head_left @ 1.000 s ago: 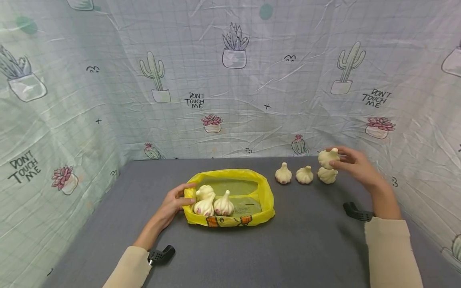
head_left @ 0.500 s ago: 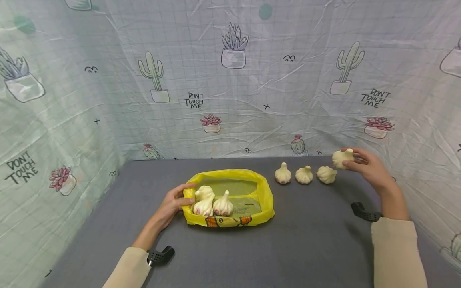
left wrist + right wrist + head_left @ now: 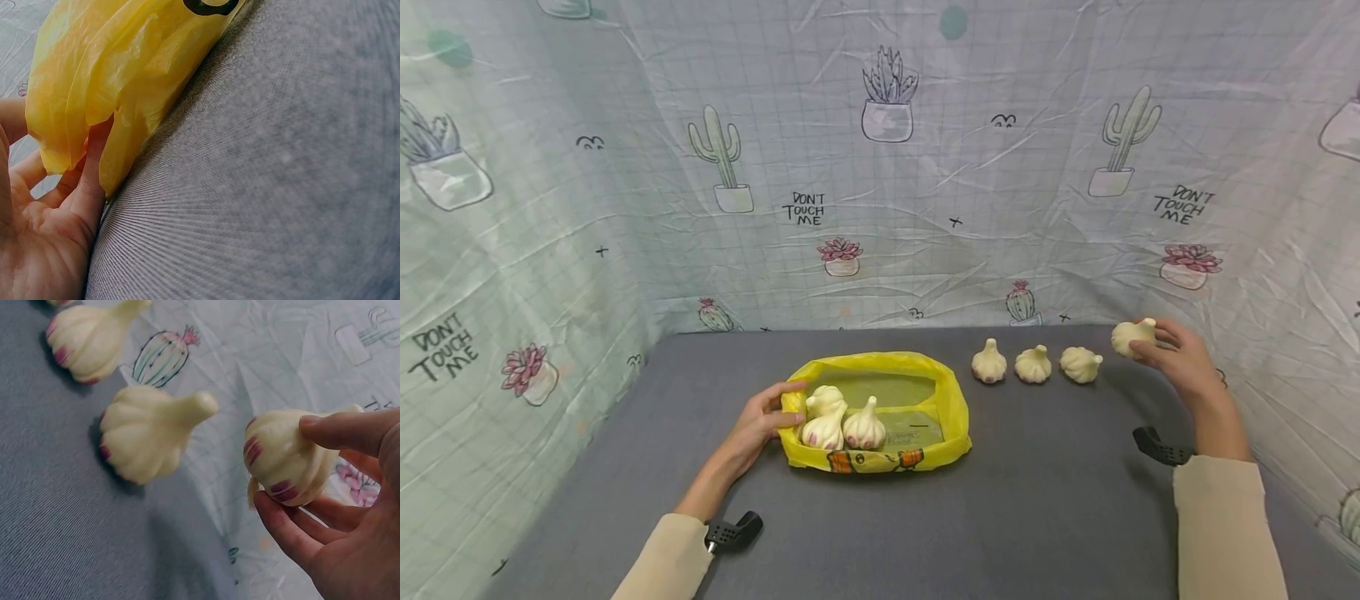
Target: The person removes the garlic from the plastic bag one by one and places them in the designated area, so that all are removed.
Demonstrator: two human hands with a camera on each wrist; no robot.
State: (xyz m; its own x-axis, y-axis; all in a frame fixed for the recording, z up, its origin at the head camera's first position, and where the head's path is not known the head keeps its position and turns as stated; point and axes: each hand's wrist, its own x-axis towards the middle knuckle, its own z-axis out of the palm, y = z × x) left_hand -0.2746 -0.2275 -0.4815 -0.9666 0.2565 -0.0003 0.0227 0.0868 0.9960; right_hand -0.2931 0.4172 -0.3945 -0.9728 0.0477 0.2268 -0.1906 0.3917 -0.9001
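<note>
My right hand [image 3: 1183, 362] holds a cream garlic bulb [image 3: 1129, 338] between thumb and fingers, at the right end of a row of three more bulbs. In the right wrist view purple streaks show on the held garlic bulb [image 3: 284, 456], and its stem points away to the right. Closest to it in the row lies a tilted garlic bulb [image 3: 1079, 364]. On the other side, my left hand [image 3: 758, 429] grips the left edge of an open yellow plastic bag [image 3: 957, 417]. Several bulbs, one a garlic bulb [image 3: 865, 427] with its stem up, sit inside the bag's left half.
The other two row bulbs are a garlic bulb [image 3: 989, 362] and a garlic bulb [image 3: 1033, 365], near the back edge of the grey tabletop [image 3: 925, 533]. A printed cactus curtain [image 3: 925, 183] encloses the back and sides. Each wrist wears a black camera mount [image 3: 735, 532].
My right hand has carried its garlic bulb to the right, past the last bulb in the row, and then slightly lower. My left hand and the bag have stayed in place.
</note>
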